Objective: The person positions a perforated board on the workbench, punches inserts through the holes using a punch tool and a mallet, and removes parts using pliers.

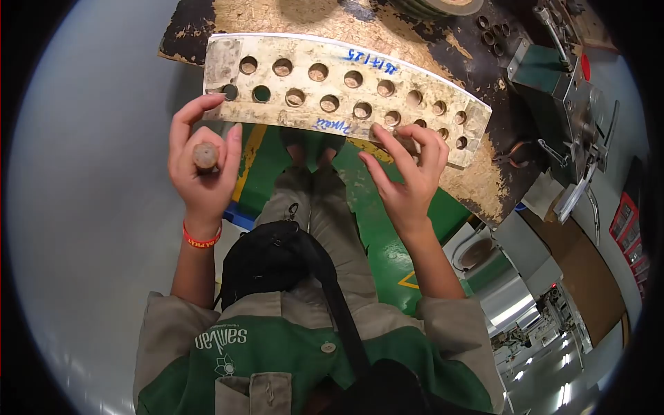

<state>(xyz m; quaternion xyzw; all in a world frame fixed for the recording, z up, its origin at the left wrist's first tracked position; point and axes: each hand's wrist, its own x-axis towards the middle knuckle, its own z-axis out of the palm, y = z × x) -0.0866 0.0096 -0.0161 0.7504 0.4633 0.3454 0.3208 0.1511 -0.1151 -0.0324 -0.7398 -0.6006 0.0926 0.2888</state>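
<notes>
A long, curved, pale board (311, 86) with two rows of round holes and blue handwriting lies over the near table edge. My left hand (194, 166) is closed around a brown round rod (205, 158), seen end-on, perhaps a wooden handle. The left index fingertip touches the board's near left corner, beside a hole. Bent over the board's near edge, right of the middle, are the fingers of my right hand (411, 173). Its thumb stands apart, below that edge. What lies under the right fingertips is partly hidden.
The worn wooden table (477, 183) extends behind and right of the board. Several short metal rings (492, 34) sit at the back right. A green vise-like metal device (546, 76) stands at the right, with pliers (512, 155) near it. A round coil-like object (436, 5) is at the top.
</notes>
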